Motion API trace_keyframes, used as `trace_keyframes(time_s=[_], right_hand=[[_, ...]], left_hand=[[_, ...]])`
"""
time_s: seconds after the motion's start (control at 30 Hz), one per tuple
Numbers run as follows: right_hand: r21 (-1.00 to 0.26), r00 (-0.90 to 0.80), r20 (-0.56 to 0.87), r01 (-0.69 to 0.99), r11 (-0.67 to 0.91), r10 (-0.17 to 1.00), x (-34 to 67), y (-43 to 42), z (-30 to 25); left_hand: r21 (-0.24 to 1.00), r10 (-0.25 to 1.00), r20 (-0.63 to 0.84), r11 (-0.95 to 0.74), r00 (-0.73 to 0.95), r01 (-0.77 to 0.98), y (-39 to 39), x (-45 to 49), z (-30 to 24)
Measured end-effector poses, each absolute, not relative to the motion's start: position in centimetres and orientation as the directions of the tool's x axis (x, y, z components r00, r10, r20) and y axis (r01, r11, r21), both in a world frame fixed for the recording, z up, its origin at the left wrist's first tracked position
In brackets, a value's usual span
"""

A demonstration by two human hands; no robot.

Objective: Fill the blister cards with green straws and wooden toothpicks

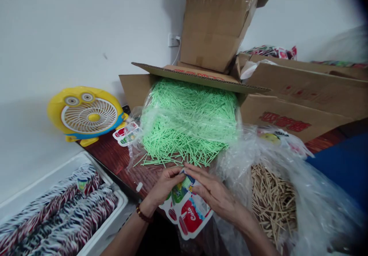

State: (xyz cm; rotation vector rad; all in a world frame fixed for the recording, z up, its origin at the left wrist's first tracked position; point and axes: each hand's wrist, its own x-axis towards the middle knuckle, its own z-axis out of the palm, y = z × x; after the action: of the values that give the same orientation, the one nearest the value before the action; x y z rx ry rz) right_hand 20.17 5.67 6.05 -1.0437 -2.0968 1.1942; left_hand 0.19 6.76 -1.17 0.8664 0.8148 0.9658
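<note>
My left hand [165, 185] and my right hand [214, 192] both pinch a stack of printed plastic wrappers [186, 208], white with red, green and a "Cola" label, held just above the table's near edge. Right behind my fingertips lies a big heap of thin green sticks [186, 125] spilling out of a clear plastic bag from a tipped cardboard box [198, 75]. A second clear bag holds brown wooden sticks [271, 202] to the right of my right wrist. My left wrist wears a dark bead bracelet.
A yellow cartoon desk fan [86, 116] stands at the left on the dark red table [112, 156]. A white tray [112, 225] at lower left holds several rows of red-and-white striped packets. More wrappers [126, 133] lie by the fan. Cardboard boxes [301, 94] are stacked behind and right.
</note>
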Motion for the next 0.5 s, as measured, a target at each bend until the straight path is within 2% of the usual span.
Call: trace_keyframes(time_s=[0.13, 0.23, 0.3, 0.37, 0.5], right_hand=[[-0.837, -0.45, 0.057, 0.465, 0.289, 0.891, 21.3, 5.4, 5.9], [-0.788, -0.381, 0.019, 0.564, 0.249, 0.924, 22.3, 5.3, 5.2], [-0.743, -0.388, 0.034, 0.606, 0.283, 0.921, 22.8, 5.1, 5.2], [-0.715, -0.369, 0.086, 0.624, 0.316, 0.925, 23.0, 4.8, 5.6], [-0.618, -0.334, 0.164, 0.699, 0.36, 0.928, 23.3, 4.1, 6.7]], left_hand=[[0.88, 0.934, -0.148, 0.275, 0.326, -0.387, 6.8, 0.8, -1.4], [0.908, 0.943, -0.101, 0.218, 0.319, -0.358, 6.7, 0.9, -1.1], [0.951, 0.945, -0.047, 0.142, 0.325, -0.274, 6.6, 1.0, -0.6], [0.991, 0.936, 0.048, -0.002, 0.348, -0.133, 6.5, 1.0, 0.3], [0.947, 0.904, 0.262, -0.309, 0.339, 0.093, 6.3, 1.5, 1.8]])
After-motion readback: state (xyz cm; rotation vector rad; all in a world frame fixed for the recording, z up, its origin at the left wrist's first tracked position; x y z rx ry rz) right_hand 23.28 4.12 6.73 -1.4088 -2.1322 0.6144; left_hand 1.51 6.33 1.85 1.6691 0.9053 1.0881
